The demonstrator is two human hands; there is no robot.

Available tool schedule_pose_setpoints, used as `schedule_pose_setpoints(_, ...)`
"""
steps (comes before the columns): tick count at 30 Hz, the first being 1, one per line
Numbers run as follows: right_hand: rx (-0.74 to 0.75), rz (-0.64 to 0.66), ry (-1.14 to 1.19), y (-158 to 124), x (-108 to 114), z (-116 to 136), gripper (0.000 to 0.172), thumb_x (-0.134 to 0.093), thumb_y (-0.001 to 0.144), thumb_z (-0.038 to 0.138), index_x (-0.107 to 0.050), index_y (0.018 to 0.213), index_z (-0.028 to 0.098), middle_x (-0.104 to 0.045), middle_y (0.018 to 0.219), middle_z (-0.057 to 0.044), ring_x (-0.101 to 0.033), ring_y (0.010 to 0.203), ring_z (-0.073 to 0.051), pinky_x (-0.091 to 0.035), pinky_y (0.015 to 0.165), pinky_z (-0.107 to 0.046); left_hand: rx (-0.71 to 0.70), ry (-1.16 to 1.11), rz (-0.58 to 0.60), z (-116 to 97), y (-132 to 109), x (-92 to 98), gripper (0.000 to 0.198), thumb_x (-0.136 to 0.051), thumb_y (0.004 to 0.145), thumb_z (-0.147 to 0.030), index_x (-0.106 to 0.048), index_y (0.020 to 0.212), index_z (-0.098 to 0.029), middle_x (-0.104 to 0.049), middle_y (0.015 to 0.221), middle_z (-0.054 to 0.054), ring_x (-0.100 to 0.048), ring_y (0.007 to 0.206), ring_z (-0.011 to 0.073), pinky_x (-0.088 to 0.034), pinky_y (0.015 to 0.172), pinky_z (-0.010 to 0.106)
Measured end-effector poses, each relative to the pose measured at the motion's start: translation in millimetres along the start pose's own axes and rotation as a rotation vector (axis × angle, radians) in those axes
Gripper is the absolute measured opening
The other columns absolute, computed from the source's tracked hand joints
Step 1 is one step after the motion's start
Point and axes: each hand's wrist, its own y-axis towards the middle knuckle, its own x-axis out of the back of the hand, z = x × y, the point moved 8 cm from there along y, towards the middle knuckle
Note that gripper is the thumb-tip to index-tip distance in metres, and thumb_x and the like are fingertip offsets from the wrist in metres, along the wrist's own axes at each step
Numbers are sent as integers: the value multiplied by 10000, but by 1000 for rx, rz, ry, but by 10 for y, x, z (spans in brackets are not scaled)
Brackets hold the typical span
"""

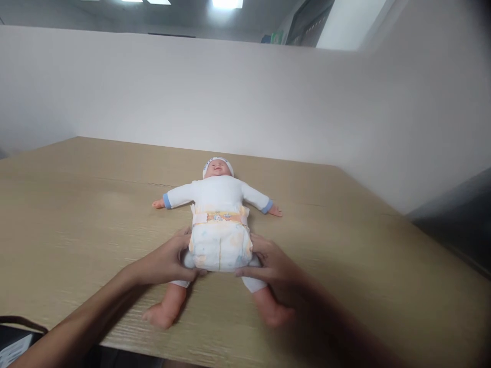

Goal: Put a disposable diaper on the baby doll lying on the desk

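Note:
A baby doll [217, 194] lies on its back on the wooden table [76, 214], arms spread, head away from me. It wears a white top, a white cap and a diaper [220, 245] fastened at the waist. My left hand [166, 263] grips the diaper's left side at the doll's thigh, fingers curled under the lower edge. On the other side, my right hand [274, 263] holds the diaper at the right thigh, fingers tucked beneath it. The doll's bare legs stick out toward me between my forearms.
A white partition wall [245, 102] rises behind the table's far edge. A dark object [15, 337] shows at the lower left, below the table's near edge. The table's right edge runs diagonally at the right.

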Motion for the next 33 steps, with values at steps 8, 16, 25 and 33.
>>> schedule_pose_setpoints(8,-48,31,44,1,-4,-60,400,-908,901,499,-815,1146,196,-740,1236,-73,-694,1152,-281,-547,1031,-362,-15,-102,3,43,19,2,524,-858,878,-297,-708,1376,-233,-619,1544,96,-626,1364,328,-527,1192,457)
schedule_pose_setpoints(16,-42,30,31,22,-9,-17,400,-901,903,529,-823,1087,183,-728,1246,-91,-683,1183,-303,-541,1078,-402,-4,-112,37,101,3,53,712,-890,869,-332,-619,1519,-231,-622,1552,112,-601,1414,342,-507,1217,476)
schedule_pose_setpoints(25,-28,-57,-5,-16,-136,71,372,-875,934,505,-813,1180,234,-737,1349,-71,-687,1223,-296,-522,1116,-412,-72,-105,109,222,-30,213,529,-703,891,-272,-701,1414,-199,-661,1507,124,-554,1460,374,-446,1256,519)
schedule_pose_setpoints(33,-83,-44,89,-44,-160,-19,372,-874,923,498,-795,1143,209,-747,1283,-93,-709,1162,-300,-590,1012,-392,-47,-91,76,247,-37,191,467,-674,932,-250,-733,1395,-226,-639,1548,108,-530,1483,372,-421,1275,513)
